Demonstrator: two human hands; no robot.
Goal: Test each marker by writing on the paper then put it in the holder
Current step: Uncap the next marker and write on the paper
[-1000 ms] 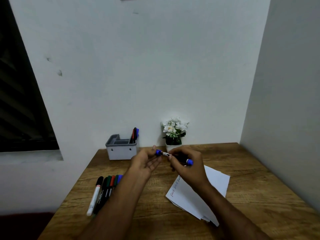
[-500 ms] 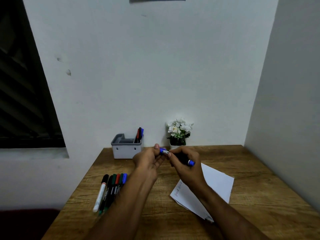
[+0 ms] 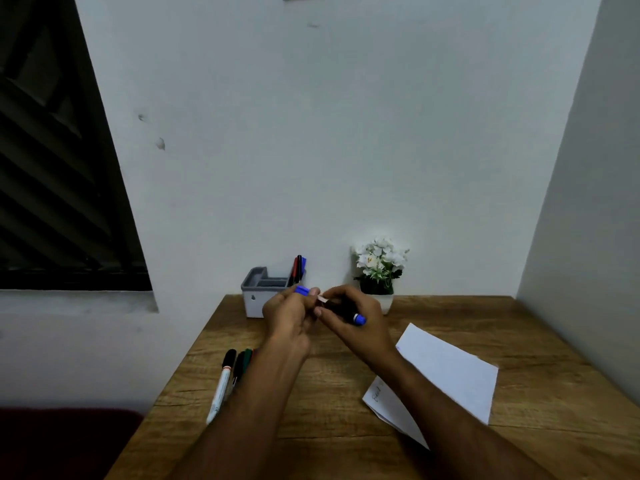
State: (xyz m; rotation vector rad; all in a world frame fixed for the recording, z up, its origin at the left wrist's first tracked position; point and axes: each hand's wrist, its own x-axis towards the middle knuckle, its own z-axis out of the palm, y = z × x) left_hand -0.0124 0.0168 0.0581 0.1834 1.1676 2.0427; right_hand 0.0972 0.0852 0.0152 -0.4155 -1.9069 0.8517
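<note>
I judge capping underway: right hand [image 3: 360, 323] grips the blue marker [image 3: 341, 310], left hand [image 3: 289, 313] pinches its cap [image 3: 302, 290]; next, seat cap, then far-left holder [image 3: 258, 297].

Small desk corner in a home room, wood desk [image 3: 346, 393] pushed against plain white walls [image 3: 311, 133], dark window [image 3: 52, 168] at left, little flower pot [image 3: 379, 268], grey pen holder [image 3: 263, 294], pens [image 3: 228, 379], paper [image 3: 450, 375]
</note>
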